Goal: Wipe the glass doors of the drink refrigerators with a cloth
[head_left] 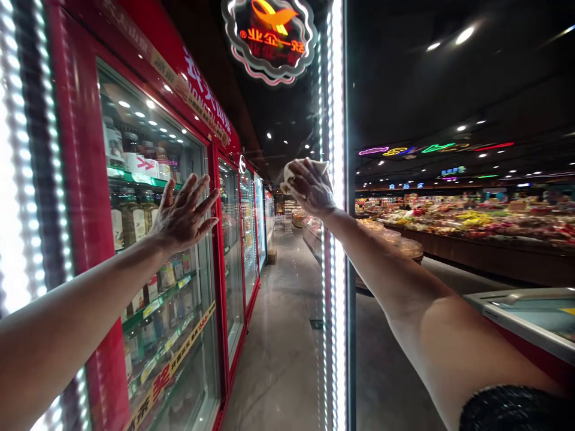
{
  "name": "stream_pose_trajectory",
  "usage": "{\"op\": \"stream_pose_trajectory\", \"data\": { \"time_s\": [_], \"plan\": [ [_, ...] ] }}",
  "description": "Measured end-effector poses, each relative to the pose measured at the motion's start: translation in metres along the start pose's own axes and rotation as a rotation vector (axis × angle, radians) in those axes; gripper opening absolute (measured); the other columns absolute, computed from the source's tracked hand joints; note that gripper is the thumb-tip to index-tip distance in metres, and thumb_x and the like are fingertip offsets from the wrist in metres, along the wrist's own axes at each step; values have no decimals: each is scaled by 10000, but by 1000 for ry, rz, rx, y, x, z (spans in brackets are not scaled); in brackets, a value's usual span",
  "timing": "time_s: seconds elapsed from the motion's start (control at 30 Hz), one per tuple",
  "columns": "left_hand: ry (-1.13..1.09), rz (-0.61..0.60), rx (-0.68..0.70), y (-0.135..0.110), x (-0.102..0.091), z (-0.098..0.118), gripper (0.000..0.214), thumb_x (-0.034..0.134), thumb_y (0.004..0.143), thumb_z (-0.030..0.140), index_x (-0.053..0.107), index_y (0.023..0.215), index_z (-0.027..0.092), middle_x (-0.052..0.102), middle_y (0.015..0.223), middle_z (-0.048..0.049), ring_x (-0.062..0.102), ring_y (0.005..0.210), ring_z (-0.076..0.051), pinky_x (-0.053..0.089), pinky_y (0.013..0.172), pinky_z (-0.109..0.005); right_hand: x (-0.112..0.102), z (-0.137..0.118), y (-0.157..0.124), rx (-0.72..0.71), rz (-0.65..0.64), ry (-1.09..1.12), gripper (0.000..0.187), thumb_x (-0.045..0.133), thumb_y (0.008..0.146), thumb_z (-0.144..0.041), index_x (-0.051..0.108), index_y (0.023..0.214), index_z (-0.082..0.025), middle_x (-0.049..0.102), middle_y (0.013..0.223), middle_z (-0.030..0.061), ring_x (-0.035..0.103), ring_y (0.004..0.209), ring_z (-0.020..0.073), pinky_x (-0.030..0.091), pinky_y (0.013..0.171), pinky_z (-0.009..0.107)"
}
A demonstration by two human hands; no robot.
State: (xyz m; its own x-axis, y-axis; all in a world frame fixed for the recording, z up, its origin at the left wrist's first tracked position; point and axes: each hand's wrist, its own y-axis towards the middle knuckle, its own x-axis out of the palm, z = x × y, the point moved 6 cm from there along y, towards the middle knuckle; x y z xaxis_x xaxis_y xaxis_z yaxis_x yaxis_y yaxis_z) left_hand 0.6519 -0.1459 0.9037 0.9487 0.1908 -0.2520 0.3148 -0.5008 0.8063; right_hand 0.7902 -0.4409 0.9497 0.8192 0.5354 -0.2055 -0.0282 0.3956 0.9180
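My right hand (313, 190) presses a crumpled pale cloth (291, 176) flat against a glass pane (287, 131), near its lit edge. My right arm stretches across the bright LED strip (338, 299) on that edge. Above the hand, a round scalloped sign (269, 39) on the pane shows its lettering mirrored. My left hand (186, 215) is raised with its fingers spread and nothing in it. Behind it stands a red glass-door drinks cooler (211, 239); whether the palm touches any glass, I cannot tell.
Bottles (132, 218) fill the cooler's shelves. Another LED strip (18, 149) glows at far left. Further coolers (249, 227) line the aisle floor (283, 311). On the right are a chest freezer (534, 317) and a long display of packaged goods (485, 221).
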Motion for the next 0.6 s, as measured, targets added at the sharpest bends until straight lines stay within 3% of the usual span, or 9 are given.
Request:
{"op": "stream_pose_trajectory", "data": {
  "time_s": [0.07, 0.13, 0.27, 0.37, 0.5, 0.6],
  "plan": [
    [-3, -8, -10, 0, 0, 0, 664, 325, 1051, 472, 72, 1649, 336, 78, 1733, -79, 1, 1602, -267, -9, 1281, -577, -3, 9, 14, 137, 77, 2, 467, 443, 1047, -428, 513, 1501, -344, 344, 1673, -49, 162, 1597, 293, 253, 1289, 590],
    [-8, -18, -18, 1, 1, -1, 669, 340, 1046, 466, 79, 1649, 340, 60, 1734, -74, 2, 1601, -274, -14, 1280, -580, -1, 1, 23, 189, 125, 18, 484, 425, 1053, -414, 489, 1523, -318, 337, 1678, -28, 173, 1594, 304, 261, 1284, 603],
    [-17, -34, -18, 1, 1, -1, 651, 365, 1037, 470, 168, 1640, 323, 67, 1731, -81, 5, 1601, -277, 2, 1283, -578, 6, -42, 15, -74, 8, 39, 458, 450, 1045, -413, 506, 1499, -397, 364, 1657, -98, 154, 1599, 272, 231, 1309, 569],
    [-17, -56, -7, 1, -2, -2, 615, 327, 1048, 488, 272, 1615, 256, 98, 1728, -105, 14, 1601, -285, 1, 1283, -572, 5, -47, 8, -204, -79, 33, 480, 476, 1035, -451, 481, 1513, -408, 386, 1644, -104, 198, 1591, 255, 224, 1313, 552],
    [-27, -79, -2, 3, -6, -5, 595, 312, 1052, 486, 319, 1596, 245, 134, 1725, -104, 74, 1599, -284, 16, 1282, -563, -2, -24, 31, -11, 29, 26, 452, 422, 1056, -426, 522, 1490, -350, 397, 1645, -54, 224, 1584, 265, 232, 1295, 587],
    [-36, -102, 4, 4, -6, -8, 568, 288, 1058, 475, 329, 1595, 293, 121, 1730, -78, 96, 1599, -268, 43, 1278, -566, 0, -33, 47, 78, 107, 27, 448, 397, 1063, -446, 544, 1474, -349, 362, 1665, -49, 184, 1594, 277, 249, 1285, 595]
  ]
}}
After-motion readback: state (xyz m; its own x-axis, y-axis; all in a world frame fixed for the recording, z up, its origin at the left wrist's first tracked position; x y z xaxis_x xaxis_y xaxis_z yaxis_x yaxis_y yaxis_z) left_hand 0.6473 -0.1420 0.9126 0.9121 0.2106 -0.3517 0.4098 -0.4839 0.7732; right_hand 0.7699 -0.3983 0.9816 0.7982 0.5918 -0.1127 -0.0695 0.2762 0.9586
